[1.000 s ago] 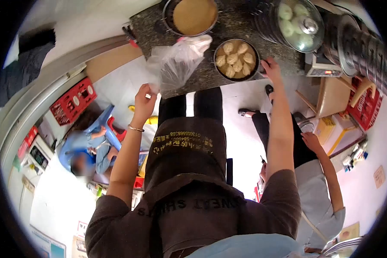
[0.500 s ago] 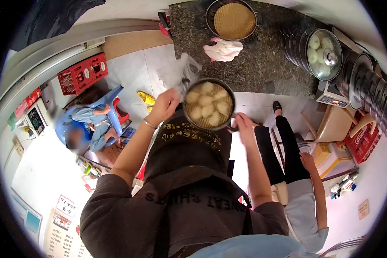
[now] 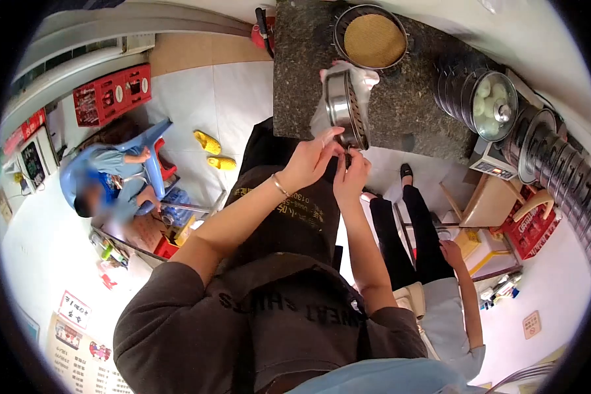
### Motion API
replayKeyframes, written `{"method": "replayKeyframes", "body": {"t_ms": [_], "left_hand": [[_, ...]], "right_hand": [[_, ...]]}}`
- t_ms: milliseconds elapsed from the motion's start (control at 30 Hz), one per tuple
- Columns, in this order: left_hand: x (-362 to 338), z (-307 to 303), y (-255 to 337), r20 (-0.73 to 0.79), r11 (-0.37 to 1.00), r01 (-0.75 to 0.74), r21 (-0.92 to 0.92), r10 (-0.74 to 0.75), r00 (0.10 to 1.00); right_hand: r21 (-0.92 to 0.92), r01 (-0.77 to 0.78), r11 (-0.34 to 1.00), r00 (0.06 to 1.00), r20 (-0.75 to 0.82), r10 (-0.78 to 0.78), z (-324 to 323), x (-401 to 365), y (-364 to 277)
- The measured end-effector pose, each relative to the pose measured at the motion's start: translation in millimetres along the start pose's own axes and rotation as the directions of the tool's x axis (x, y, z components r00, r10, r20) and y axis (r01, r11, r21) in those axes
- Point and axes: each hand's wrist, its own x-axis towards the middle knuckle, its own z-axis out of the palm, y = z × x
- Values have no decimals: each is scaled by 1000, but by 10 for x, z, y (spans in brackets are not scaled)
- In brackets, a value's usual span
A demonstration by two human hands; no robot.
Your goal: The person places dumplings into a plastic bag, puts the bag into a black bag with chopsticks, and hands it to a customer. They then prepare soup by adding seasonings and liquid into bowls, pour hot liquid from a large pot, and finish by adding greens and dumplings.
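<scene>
A round metal steamer tray point(image 3: 340, 102) is tipped on its side at the front edge of the counter, its slotted face to the right. A clear plastic bag point(image 3: 319, 120) shows along its left side. My left hand point(image 3: 314, 157) is closed at the tray's lower end, fingers on the rim. Fingers of my right hand point(image 3: 352, 172) pinch the same lower end, close beside the left. The pale buns seen in the tray earlier are hidden from this angle. Behind the tray lies a whitish-pink cloth or bag point(image 3: 366, 79), partly covered.
On the dark stone counter point(image 3: 414, 98) stands another steamer with a tan mesh liner point(image 3: 374, 41). Stacked steamers with a glass lid point(image 3: 494, 108) are at the right. One person sits on a blue chair point(image 3: 152, 141); another person's legs point(image 3: 400, 230) are at my right.
The steamer tray has gone from level to tipped on its side and moved up and right toward the counter. My hands have come together at its lower end. The bag now lies against it.
</scene>
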Motion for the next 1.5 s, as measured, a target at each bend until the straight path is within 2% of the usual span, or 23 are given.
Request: {"method": "replayKeyframes", "body": {"t_ms": [67,133,200,267,333,400,533,567,600,667,700,800,867,933,1067,1133,1200,1233,1267,1333,1367,1400,1500], "left_hand": [[-74,59,-301,-54,999,-30,32,32,998],[-203,47,-492,-29,996,81,43,-80,996],[-302,38,-662,-71,993,116,20,-114,991],[-389,-5,-789,-104,989,151,-2,-150,983],[-409,-64,-773,-125,958,285,-1,-283,951],[-374,-85,-720,-145,969,243,-35,-246,958],[-403,-178,-587,-131,980,186,-72,-194,972],[-439,-212,-554,-139,979,187,-76,-196,971],[-484,-249,-521,-109,979,194,-68,-200,974],[-523,-286,-520,-84,977,204,-61,-208,975],[-548,-275,-550,-95,975,217,-46,-221,971],[-565,-269,-697,-121,968,249,10,-246,962],[-555,-270,-839,-134,961,271,47,-263,955],[-586,-282,-931,-169,962,266,63,-252,953],[-584,-381,-956,-155,942,337,-7,-334,930],[-580,-423,-1022,-151,921,374,-108,-386,910],[-544,-474,-1065,-193,936,327,-131,-348,917],[-525,-500,-1090,-232,948,280,-150,-309,922],[-512,-531,-1116,-229,948,280,-154,-310,923],[-454,-594,-1137,-183,909,381,-169,-409,894],[-430,-604,-1113,-187,907,348,-238,-394,900],[-408,-607,-1107,-182,907,344,-243,-390,903],[-323,-641,-1127,-164,890,338,-308,-399,902]], "right_hand": [[-17,25,1000,999,38,-25,169,-50,140],[-114,24,993,985,173,-4,386,-189,293],[-129,58,990,982,185,-34,465,-245,297],[-98,10,995,995,99,0,477,-242,232],[-74,-23,997,996,83,29,444,-223,203],[-51,-71,996,997,-38,69,392,-124,182],[29,-160,987,984,-77,162,252,-62,32],[10,-72,997,991,-109,72,257,-108,37],[10,-65,998,992,-104,65,265,-164,41],[-67,25,997,999,27,-23,301,-272,46],[-93,132,987,991,33,-129,353,-250,71],[-178,91,980,988,140,-66,504,-181,114],[-124,118,985,985,143,-100,537,-148,113],[-167,61,984,995,94,-45,495,-153,77],[-41,-49,998,999,23,50,378,-125,-80],[2,-84,996,996,15,84,227,-40,-227],[56,-243,968,970,25,242,5,118,-449],[30,-163,986,986,-17,164,-101,218,-524],[25,-164,986,986,-18,165,-197,266,-496],[156,-328,932,944,16,330,-384,384,-466],[282,-497,820,862,55,504,-474,443,-517],[206,-402,892,914,25,405,-517,444,-244],[352,-531,771,841,109,530,-940,692,-223]]}}
